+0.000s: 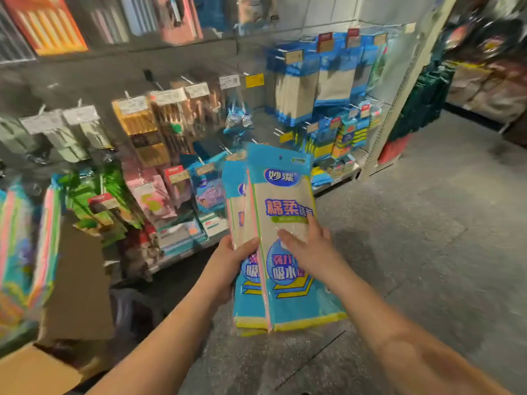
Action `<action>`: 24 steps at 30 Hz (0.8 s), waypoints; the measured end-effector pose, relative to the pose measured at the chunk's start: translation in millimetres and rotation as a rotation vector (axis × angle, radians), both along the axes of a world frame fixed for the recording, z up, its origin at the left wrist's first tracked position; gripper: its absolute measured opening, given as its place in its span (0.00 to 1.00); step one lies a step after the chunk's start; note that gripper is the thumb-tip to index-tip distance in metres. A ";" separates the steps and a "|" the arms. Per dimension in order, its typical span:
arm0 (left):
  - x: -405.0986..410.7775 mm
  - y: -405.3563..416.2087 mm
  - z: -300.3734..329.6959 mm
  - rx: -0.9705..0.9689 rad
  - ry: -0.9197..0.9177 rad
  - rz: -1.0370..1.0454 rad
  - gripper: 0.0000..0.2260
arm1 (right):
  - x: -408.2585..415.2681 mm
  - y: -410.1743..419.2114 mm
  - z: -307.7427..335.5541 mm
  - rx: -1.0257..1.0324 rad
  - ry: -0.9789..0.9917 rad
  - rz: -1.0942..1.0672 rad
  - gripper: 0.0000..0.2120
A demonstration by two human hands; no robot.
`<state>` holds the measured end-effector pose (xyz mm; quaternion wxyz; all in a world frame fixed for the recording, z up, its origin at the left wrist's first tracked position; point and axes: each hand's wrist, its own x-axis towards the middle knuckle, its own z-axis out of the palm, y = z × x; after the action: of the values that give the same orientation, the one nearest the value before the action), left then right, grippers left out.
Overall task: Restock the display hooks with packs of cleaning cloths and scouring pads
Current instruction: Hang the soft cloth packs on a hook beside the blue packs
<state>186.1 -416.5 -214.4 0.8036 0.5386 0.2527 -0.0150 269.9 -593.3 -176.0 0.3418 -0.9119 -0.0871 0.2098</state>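
A grey speckled floor (427,252) runs along a shop aisle, where an open cardboard box (37,372) sits at lower left beside a tall brown carton (77,280). High on the wall hang striped orange mats (48,24) and pastel packs (137,15). Across the aisle, dark green goods (425,95) are stacked beside a white upright post (399,95).

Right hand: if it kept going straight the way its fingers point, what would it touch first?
The right hand already lies flat on the front cloth pack. Sliding onward, up and left, it would probably stay on that pack's face.
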 end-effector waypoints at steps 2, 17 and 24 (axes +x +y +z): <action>39.7 -23.1 1.9 -0.017 -0.007 -0.031 0.26 | 35.5 -34.0 8.3 0.085 0.024 -0.062 0.30; 284.3 -79.5 -13.2 -0.081 -0.054 -0.259 0.24 | 330.5 -146.2 36.7 0.351 -0.301 -0.366 0.25; 425.4 -58.9 -30.6 -0.029 -0.040 -0.349 0.50 | 521.2 -138.3 26.1 0.484 -0.166 -0.537 0.28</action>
<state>611.5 -475.4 -245.0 0.8014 0.5628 0.1389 -0.1473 791.1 -731.6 -150.0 0.5823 -0.8089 0.0806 0.0112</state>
